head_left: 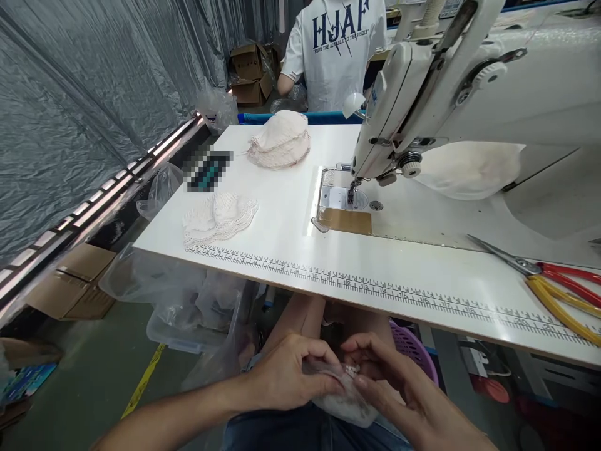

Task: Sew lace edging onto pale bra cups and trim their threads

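Note:
Below the table's front edge, over my lap, my left hand [286,376] and my right hand [399,388] are both closed on a small piece of pale lace fabric [345,401]. The fingers of both hands pinch its upper edge close together. On the white sewing table [291,250] above them lie a small stack of white lace pieces [218,216] and, farther back, a taller stack of pinkish padded cups [280,141]. The white sewing machine [469,94] stands at the right, its needle [350,191] over the plate.
Red- and yellow-handled scissors [549,279] lie at the table's right edge. A purple basket [413,351] and a clear plastic bin [188,326] with bags sit under the table. Cardboard boxes [75,282] rest on the floor at left. A person in a white printed T-shirt [335,50] stands behind the table.

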The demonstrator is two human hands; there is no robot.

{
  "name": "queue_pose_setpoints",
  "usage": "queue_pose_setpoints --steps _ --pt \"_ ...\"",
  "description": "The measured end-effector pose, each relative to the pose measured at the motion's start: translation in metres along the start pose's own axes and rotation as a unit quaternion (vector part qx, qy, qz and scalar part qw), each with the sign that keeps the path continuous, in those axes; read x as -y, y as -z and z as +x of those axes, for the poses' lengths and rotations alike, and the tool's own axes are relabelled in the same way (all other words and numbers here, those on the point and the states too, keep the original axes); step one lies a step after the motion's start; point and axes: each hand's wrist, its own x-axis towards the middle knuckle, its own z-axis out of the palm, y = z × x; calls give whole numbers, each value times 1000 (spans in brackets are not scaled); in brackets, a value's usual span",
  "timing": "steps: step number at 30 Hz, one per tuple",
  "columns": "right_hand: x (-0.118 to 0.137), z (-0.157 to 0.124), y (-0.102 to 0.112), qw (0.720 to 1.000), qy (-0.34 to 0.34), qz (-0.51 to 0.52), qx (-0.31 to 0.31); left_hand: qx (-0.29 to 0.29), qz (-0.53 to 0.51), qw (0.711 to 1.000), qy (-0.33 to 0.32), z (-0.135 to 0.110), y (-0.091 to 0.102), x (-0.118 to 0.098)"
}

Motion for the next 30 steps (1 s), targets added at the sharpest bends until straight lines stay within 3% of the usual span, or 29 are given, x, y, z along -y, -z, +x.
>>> queue_pose_setpoints --steps 5,11,16,30 --pt "-2 5 2 990 -18 -138 12 -11 58 998 6 1 2 -1" --pt "5 9 1 996 -8 -86 17 3 75 995 -64 3 9 -3" --pt "4 10 2 997 -9 -81 5 16 139 990 -31 3 10 -6" --pt "-4 8 4 994 -11 -108 6 -4 103 995 4 7 4 -1"
